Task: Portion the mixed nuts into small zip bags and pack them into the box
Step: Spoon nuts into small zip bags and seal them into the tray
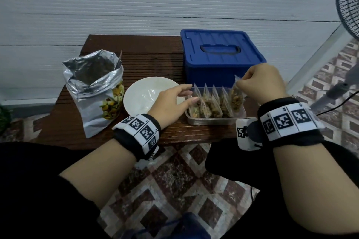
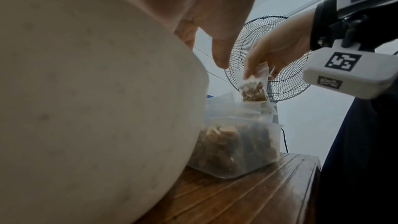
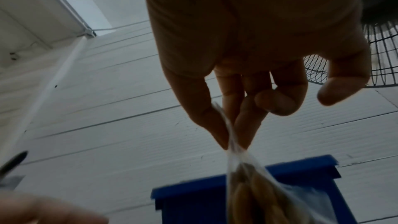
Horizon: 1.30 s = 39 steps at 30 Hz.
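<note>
A clear plastic box [image 1: 211, 120] [image 2: 254, 164] sits at the table's front right with several small zip bags of nuts standing in a row inside. My right hand [image 1: 260, 81] [image 3: 228, 135] pinches the top of one more zip bag of nuts [image 1: 237, 97] [image 2: 254, 89] [image 3: 247, 193], which hangs at the right end of the row with its lower part in the box. My left hand [image 1: 174, 101] [image 2: 215, 43] rests with straight fingers on the box's left end, touching the leftmost bag. The silver mixed-nuts pouch [image 1: 97, 91] stands open at the left.
A white bowl [image 1: 143, 97] [image 2: 86, 91] sits between the pouch and the clear box. A blue lidded storage box [image 1: 219, 56] [image 3: 247, 188] stands behind the clear box. A standing fan [image 1: 347, 0] [image 2: 269, 57] is at the right, off the dark wooden table [image 1: 147, 58].
</note>
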{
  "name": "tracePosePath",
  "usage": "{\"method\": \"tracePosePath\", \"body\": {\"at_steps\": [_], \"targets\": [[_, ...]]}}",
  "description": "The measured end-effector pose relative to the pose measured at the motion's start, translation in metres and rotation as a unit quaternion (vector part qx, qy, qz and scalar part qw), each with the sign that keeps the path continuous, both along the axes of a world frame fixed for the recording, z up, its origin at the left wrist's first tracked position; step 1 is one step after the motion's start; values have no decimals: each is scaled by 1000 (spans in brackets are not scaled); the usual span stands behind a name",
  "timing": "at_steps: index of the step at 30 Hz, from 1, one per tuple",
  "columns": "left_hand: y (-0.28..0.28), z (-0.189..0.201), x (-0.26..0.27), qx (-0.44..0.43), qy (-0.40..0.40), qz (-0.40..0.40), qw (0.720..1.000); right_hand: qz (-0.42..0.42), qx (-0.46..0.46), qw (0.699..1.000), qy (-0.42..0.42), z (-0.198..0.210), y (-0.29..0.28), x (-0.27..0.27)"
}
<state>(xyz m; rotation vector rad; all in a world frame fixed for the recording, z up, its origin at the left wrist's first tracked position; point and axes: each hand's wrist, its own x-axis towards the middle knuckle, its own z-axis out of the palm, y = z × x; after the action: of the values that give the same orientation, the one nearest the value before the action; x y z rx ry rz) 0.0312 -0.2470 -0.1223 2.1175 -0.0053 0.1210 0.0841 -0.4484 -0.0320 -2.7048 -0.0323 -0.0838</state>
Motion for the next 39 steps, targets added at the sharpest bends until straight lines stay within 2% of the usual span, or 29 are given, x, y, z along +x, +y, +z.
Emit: {"method": "tracePosePath", "body": {"at_steps": [5,12,16,23,26,29,32,35,39], "targets": [[0,1,-1,-2,0,0,1000,15,-56,996,61,-20,5,-3],[2,2,-2,-11,4,3,1000,-21,-21,999,11,-18,2,-2],[2,3,-3,-11,2,1,1000,-8,-33,999,33,-26,5,-2],[10,10,-1,10,3,30,1000,-13,-52,999,6,-30,7,-1],[25,17,5,50,21,81,995,-25,-42,999,-3,-27,7,-1],[46,18,8,142,73,108,981,-37,-16,998,-47,-25,8,0],[61,10,7,222,137,90,961,-31,16,996,-78,-22,12,0],[63,1,9,239,200,41,949,-9,48,994,-95,-20,19,-1],[58,-5,11,307,236,13,922,13,67,992,-105,-20,27,-4]]}}
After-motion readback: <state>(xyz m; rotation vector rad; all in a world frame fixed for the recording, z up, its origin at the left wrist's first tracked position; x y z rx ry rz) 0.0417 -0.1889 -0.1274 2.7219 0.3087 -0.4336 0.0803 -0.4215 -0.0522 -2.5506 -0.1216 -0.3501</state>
